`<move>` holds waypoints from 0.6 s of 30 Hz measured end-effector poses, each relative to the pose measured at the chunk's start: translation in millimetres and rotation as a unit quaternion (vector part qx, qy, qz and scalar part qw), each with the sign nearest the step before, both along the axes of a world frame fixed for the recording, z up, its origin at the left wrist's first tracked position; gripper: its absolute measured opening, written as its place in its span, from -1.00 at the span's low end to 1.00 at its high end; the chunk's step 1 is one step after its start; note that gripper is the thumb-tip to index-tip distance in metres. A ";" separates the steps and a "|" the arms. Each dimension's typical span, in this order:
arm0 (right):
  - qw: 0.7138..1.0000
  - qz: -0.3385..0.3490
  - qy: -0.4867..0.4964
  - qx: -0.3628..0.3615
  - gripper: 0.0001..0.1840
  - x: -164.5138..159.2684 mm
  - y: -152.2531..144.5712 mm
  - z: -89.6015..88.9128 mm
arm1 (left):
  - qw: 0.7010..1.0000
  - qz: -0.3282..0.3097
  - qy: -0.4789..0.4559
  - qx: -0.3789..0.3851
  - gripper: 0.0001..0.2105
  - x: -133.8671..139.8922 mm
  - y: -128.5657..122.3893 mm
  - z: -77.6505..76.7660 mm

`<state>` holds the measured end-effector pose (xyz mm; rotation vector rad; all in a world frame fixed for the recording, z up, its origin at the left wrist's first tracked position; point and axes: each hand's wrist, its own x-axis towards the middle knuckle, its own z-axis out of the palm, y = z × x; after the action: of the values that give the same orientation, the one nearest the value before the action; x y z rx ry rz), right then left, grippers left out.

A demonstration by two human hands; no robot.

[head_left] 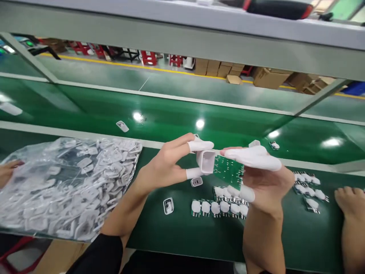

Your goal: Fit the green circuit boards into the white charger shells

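My left hand, with white finger cots, is closed around a white charger housing, its open end facing right. Between the covered fingertips of my right hand is a green circuit board, its solder side toward me. The board's left edge is at the housing's mouth; I cannot tell how far in it reaches. Below, a row of circuit boards with white tops lies on the bench, partly hidden by my right hand. A white end cap with ports and another small white shell lie nearby.
A clear plastic bag of white plastic parts covers the left of the green bench, with another person's hand at it. At the right rests another person's arm, near more boards. A shelf beam crosses overhead.
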<state>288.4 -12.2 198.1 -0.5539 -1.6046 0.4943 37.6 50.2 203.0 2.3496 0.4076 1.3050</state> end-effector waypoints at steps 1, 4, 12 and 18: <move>1.000 -0.009 -0.005 0.006 -0.36 -0.9 0.4 -1.6 | 1.000 0.003 0.003 0.005 -0.44 -0.9 0.3 0.4; 0.999 -0.035 -0.028 0.020 -0.37 -3.9 0.9 -5.6 | 1.000 0.005 0.014 0.010 -0.43 -3.3 0.2 0.1; 0.997 -0.034 -0.064 0.021 -0.35 -8.1 2.2 -8.0 | 1.000 0.008 0.014 0.026 -0.45 -3.8 1.8 -3.7; 0.992 -0.090 -0.086 -0.005 -0.37 -1.8 -0.6 -10.8 | 0.999 0.016 0.036 0.032 -0.52 -3.5 -0.1 -2.7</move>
<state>286.7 -12.8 187.3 -0.7585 -1.6968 0.3262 34.1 50.1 200.3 2.4591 0.4315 1.2684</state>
